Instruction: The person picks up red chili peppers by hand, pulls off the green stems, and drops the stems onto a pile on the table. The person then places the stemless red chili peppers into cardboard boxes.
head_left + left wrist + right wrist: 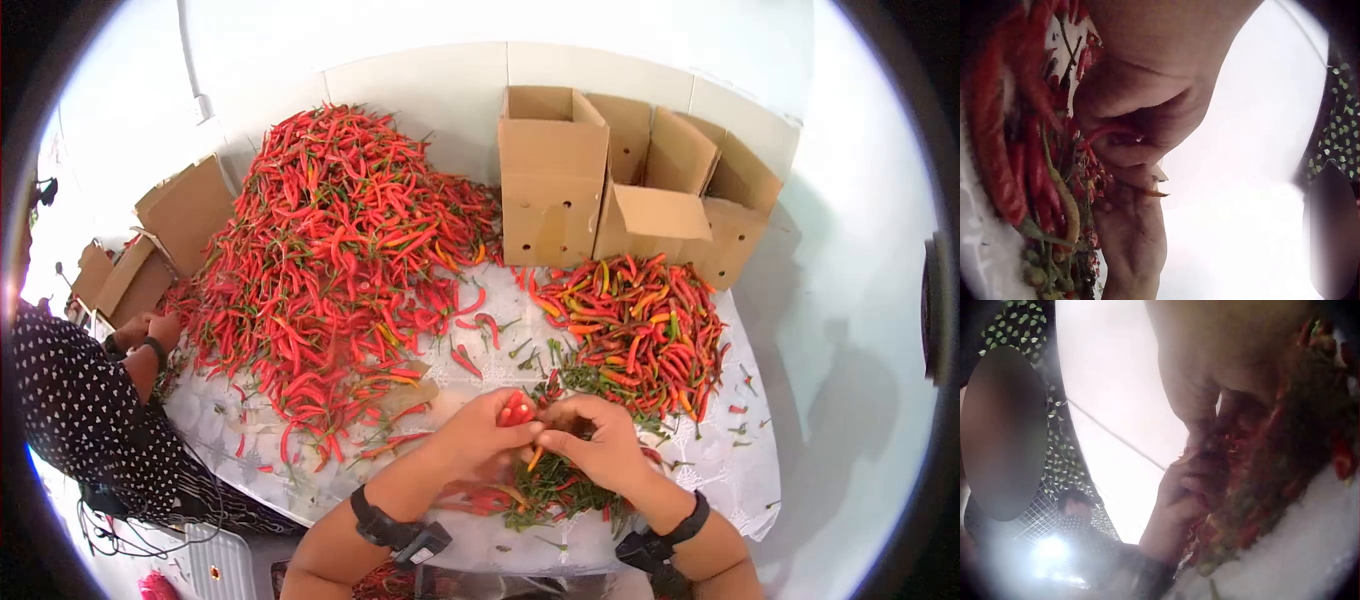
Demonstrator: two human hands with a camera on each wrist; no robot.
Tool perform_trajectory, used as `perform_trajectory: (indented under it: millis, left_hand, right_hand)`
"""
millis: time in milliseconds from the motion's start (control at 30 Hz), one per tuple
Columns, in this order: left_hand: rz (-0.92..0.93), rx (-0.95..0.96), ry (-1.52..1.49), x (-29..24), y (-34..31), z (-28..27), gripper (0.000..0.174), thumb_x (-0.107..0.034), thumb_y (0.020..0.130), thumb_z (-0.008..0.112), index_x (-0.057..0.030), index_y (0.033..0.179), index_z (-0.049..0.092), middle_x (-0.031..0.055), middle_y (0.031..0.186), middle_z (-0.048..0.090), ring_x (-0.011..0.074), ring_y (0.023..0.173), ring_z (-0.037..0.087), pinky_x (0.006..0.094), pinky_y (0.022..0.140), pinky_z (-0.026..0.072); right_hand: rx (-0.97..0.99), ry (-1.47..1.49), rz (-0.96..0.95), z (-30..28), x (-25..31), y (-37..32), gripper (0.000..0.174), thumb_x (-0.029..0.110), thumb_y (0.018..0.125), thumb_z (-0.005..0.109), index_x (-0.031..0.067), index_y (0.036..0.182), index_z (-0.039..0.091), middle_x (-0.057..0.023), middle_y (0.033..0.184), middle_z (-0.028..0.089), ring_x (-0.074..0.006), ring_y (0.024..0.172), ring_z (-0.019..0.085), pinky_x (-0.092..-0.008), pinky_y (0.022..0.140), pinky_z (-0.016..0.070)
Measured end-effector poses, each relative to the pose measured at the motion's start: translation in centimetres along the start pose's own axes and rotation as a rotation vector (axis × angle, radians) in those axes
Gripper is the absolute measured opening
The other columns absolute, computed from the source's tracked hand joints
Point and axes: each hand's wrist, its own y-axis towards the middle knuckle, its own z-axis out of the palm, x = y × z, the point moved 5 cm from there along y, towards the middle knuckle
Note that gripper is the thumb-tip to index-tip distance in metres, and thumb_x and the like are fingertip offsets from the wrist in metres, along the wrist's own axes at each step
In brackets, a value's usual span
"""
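Note:
Over the near part of the table, my two hands meet at the fingertips. The left hand (480, 432) grips a few red chili peppers (516, 408) in its curled fingers; one red chili (1107, 132) also shows inside that fist in the left wrist view. From between the thumbs pokes a thin orange chili pepper (535, 459), which the right hand (604, 445) pinches with thumb and finger; its stem end is hidden. Right below the hands lies a heap of green stems (565, 492) mixed with some red chilies.
A tall mound of red chilies (330, 230) fills the left of the table. To the right lies a smaller pile of red and orange chilies (640, 330), before open cardboard boxes (553, 180). Loose stems dot the tablecloth (745, 470). Another person (90, 400) stands at the left.

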Motion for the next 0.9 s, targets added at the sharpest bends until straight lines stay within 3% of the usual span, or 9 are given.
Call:
perform_trajectory:
  millis: [233,367,500,533,567,600,733,833,900]
  left_hand:
    - [-0.052,0.039,-0.333,-0.7,-0.4,-0.4,0.018,-0.019,0.095,0.056,-0.0059,0.108,0.053,0.0114,0.109,0.064,0.0224,0.103,0.064,0.0321,0.080,0.0566]
    - [-0.084,0.072,-0.370,-0.1,0.0,-0.7,0.015,-0.019,0.096,0.053,-0.0074,0.106,0.051,0.0122,0.115,0.062,0.0241,0.105,0.063,0.0367,0.085,0.0554]
    - [-0.091,0.066,-0.307,-0.7,-0.3,-0.3,0.013,-0.020,0.097,0.053,-0.0109,0.104,0.049,0.0074,0.119,0.060,0.0220,0.112,0.060,0.0376,0.088,0.0522]
    - [-0.085,0.096,-0.317,-0.7,-0.2,-0.4,0.013,-0.020,0.097,0.053,-0.0107,0.105,0.049,0.0067,0.116,0.061,0.0223,0.112,0.060,0.0379,0.089,0.0519]
    - [-0.078,0.126,-0.329,-0.8,-0.2,-0.4,0.013,-0.020,0.097,0.052,-0.0105,0.105,0.048,0.0060,0.113,0.061,0.0226,0.112,0.060,0.0383,0.090,0.0517]
    - [-0.059,0.072,-0.343,-1.0,-0.5,-0.3,0.014,-0.020,0.097,0.053,-0.0106,0.106,0.048,0.0038,0.101,0.062,0.0228,0.111,0.060,0.0382,0.087,0.0535]
    - [-0.066,0.035,-0.432,-0.8,-0.2,-1.3,0.016,-0.011,0.096,0.051,-0.0054,0.111,0.047,0.0129,0.112,0.061,0.0343,0.109,0.061,0.0391,0.077,0.0590]
    - [-0.063,-0.023,-0.270,-1.4,-0.5,-0.8,0.023,-0.009,0.095,0.051,-0.0062,0.117,0.044,0.0113,0.112,0.061,0.0322,0.105,0.064,0.0326,0.067,0.0590]
    - [-0.043,-0.045,-0.079,-0.6,-0.1,-1.6,0.032,-0.007,0.093,0.052,-0.0067,0.123,0.040,0.0108,0.113,0.061,0.0299,0.099,0.066,0.0279,0.059,0.0577]
  right_hand:
    - [-0.101,-0.117,-0.070,-1.1,-0.9,0.6,0.019,0.007,0.079,0.071,0.0019,0.096,0.065,-0.0077,0.086,0.065,-0.0158,0.079,0.063,-0.0287,0.073,0.0498]
    - [-0.158,-0.214,-0.191,-0.7,0.7,0.2,0.015,0.003,0.080,0.069,0.0028,0.094,0.063,-0.0009,0.080,0.062,-0.0090,0.073,0.058,-0.0237,0.066,0.0479]
    - [-0.208,-0.318,-0.329,-1.5,1.2,0.0,0.019,0.002,0.079,0.070,0.0021,0.097,0.063,-0.0029,0.086,0.062,-0.0100,0.077,0.061,-0.0244,0.068,0.0493]
    - [-0.293,-0.195,-0.316,-2.2,1.6,-0.2,0.015,0.004,0.076,0.069,0.0034,0.091,0.066,-0.0107,0.090,0.066,-0.0236,0.080,0.064,-0.0325,0.074,0.0504]
    - [-0.433,-0.206,-0.378,-3.2,2.6,-0.6,0.014,0.003,0.076,0.068,0.0031,0.090,0.065,-0.0114,0.090,0.066,-0.0245,0.080,0.064,-0.0331,0.075,0.0500]
    - [-0.570,-0.213,-0.437,-4.3,3.6,-1.2,0.013,0.003,0.076,0.068,0.0028,0.089,0.065,-0.0121,0.090,0.065,-0.0254,0.080,0.063,-0.0337,0.075,0.0496]
    - [-1.018,-0.455,-0.773,-8.4,5.5,-3.0,0.010,0.002,0.077,0.067,0.0012,0.086,0.062,-0.0141,0.089,0.063,-0.0265,0.083,0.060,-0.0352,0.074,0.0485]
    - [-0.965,-0.654,-0.687,-10.8,4.6,-1.3,0.013,0.002,0.077,0.068,0.0011,0.088,0.062,-0.0138,0.090,0.062,-0.0265,0.086,0.060,-0.0359,0.075,0.0482]
    - [-0.806,-0.664,-0.504,-11.6,1.3,0.4,0.012,0.000,0.078,0.067,0.0003,0.089,0.063,-0.0126,0.091,0.061,-0.0236,0.077,0.059,-0.0312,0.068,0.0501]
